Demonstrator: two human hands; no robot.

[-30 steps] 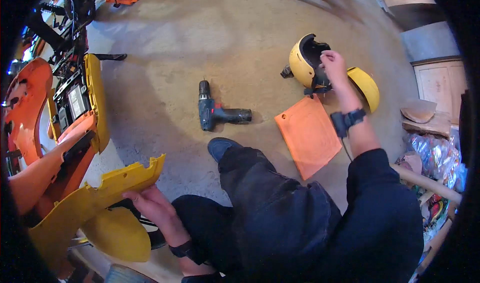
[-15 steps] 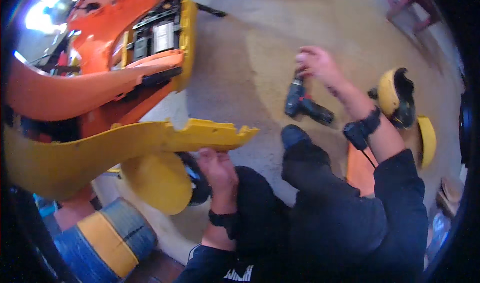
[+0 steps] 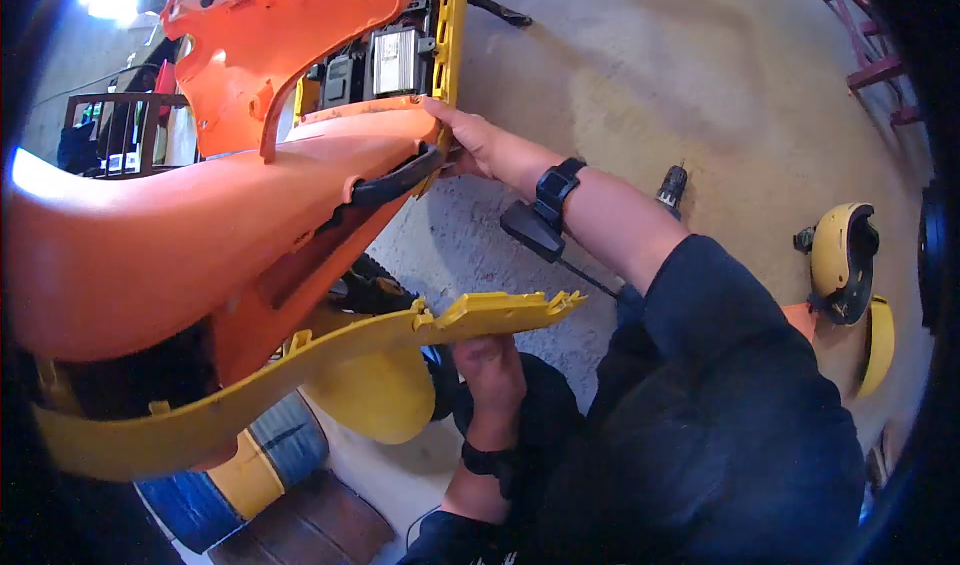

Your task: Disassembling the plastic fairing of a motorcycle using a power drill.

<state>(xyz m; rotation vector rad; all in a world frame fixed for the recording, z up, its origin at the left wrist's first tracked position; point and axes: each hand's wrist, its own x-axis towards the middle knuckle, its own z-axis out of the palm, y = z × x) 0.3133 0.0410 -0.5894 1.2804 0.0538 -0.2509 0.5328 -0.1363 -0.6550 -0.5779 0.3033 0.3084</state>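
Note:
My left hand (image 3: 490, 365) is closed on the underside of a long, curved yellow plastic trim panel (image 3: 500, 310), near its notched right end. The panel stretches left below an orange vehicle body (image 3: 150, 215), with a gap between them at the right end. My right hand (image 3: 475, 148) grips the body's right corner, thumb on the orange panel and fingers partly hidden beside the yellow edge strip (image 3: 449, 45). An orange cover (image 3: 270, 55) stands raised over a compartment with a silver box (image 3: 394, 62). Under the trim panel is a rounded yellow cover (image 3: 375, 395).
A cordless drill (image 3: 672, 187) lies on the floor, partly hidden by my right arm. Farther right are a yellow and black shell-shaped part (image 3: 845, 260) and a curved yellow piece (image 3: 876, 345). A blue and yellow drum (image 3: 240, 480) is at lower left; a dark red frame (image 3: 870, 55) stands at far right.
My right hand has left the drill, which stays on the floor, and moved left to grip the vehicle's corner. My view has shifted; my left hand still holds the yellow trim panel.

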